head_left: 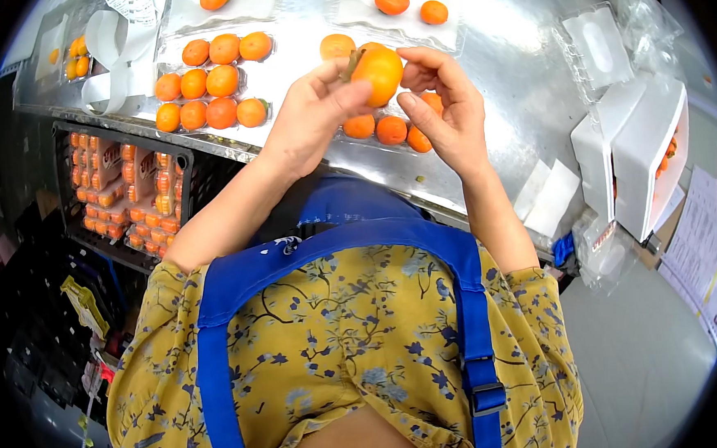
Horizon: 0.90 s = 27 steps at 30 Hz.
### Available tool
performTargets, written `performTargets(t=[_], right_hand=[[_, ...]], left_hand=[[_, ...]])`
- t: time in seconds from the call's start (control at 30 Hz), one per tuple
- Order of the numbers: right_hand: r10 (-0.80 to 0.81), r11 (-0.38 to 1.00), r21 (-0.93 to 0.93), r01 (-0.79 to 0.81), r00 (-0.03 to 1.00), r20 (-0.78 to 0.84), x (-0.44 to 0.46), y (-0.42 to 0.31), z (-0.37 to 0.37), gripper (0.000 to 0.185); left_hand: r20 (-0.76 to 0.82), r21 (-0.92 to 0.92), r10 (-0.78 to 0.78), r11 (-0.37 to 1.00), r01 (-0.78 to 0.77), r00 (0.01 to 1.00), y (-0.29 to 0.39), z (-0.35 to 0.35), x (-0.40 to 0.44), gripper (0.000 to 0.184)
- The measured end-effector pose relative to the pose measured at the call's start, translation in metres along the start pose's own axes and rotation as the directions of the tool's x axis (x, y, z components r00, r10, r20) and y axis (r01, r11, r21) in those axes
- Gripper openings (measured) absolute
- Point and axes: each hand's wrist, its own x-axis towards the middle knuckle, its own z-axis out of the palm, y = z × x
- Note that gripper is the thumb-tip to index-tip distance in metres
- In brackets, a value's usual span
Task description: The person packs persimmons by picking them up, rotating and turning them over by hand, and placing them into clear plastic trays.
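The left hand [319,115] pinches an orange fruit [380,76] above the fruits [391,130] on the table's [514,75] near side, while the right hand [451,107] curves, fingers loosely apart, just rightward, so a slack left-hand pinch could drop it, bruising those beneath.

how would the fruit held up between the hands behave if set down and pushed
The fruit would probably roll, since it looks rounded. Its smooth, glossy skin may make it a bit slippery. The stem end, sticking out toward the left hand, might make the roll uneven.
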Motion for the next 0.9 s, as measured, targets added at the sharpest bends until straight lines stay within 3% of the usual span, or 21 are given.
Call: performTargets(t=[0.07, 0.1, 0.23, 0.37, 0.57, 0.67, 0.73, 0.8, 0.9], right_hand=[[-0.115, 0.983, -0.144, 0.110, 0.993, -0.029, 0.004, -0.005, 0.000, 0.056], [-0.121, 0.985, -0.126, 0.119, 0.993, -0.013, 0.005, -0.006, 0.002, 0.059], [-0.125, 0.987, -0.097, 0.126, 0.992, 0.017, 0.006, -0.008, 0.013, 0.067], [-0.122, 0.990, -0.061, 0.124, 0.992, 0.035, 0.008, -0.004, 0.016, 0.068], [-0.107, 0.979, -0.175, 0.105, 0.994, -0.003, 0.005, -0.001, 0.013, 0.064], [-0.030, 0.998, -0.066, 0.025, 0.996, -0.079, 0.003, 0.005, 0.010, 0.057], [0.105, 0.978, 0.194, -0.081, 0.988, -0.116, 0.002, 0.014, 0.006, 0.053], [0.255, 0.896, 0.400, -0.192, 0.961, -0.110, -0.002, 0.013, 0.000, 0.058], [0.321, 0.766, 0.601, -0.228, 0.946, -0.050, -0.006, 0.027, -0.008, 0.058]], left_hand=[[0.078, -0.168, -0.160, 0.971, 0.171, 0.984, 0.001, -0.005, 0.002, 0.054], [0.126, -0.245, -0.233, 0.935, 0.258, 0.964, 0.001, -0.007, 0.002, 0.057], [0.168, -0.356, -0.309, 0.867, 0.350, 0.936, 0.000, -0.005, 0.003, 0.059], [0.163, -0.344, -0.363, 0.851, 0.397, 0.918, -0.002, -0.003, 0.003, 0.062], [0.180, -0.319, -0.418, 0.831, 0.455, 0.890, -0.001, -0.002, 0.004, 0.064], [0.188, -0.244, -0.441, 0.845, 0.477, 0.878, -0.004, -0.006, 0.006, 0.070], [0.195, -0.202, -0.443, 0.855, 0.478, 0.875, -0.006, -0.013, 0.007, 0.070], [0.147, -0.209, -0.442, 0.860, 0.465, 0.885, -0.008, -0.015, 0.006, 0.068], [0.106, -0.203, -0.448, 0.864, 0.460, 0.888, -0.007, -0.017, 0.005, 0.064]])
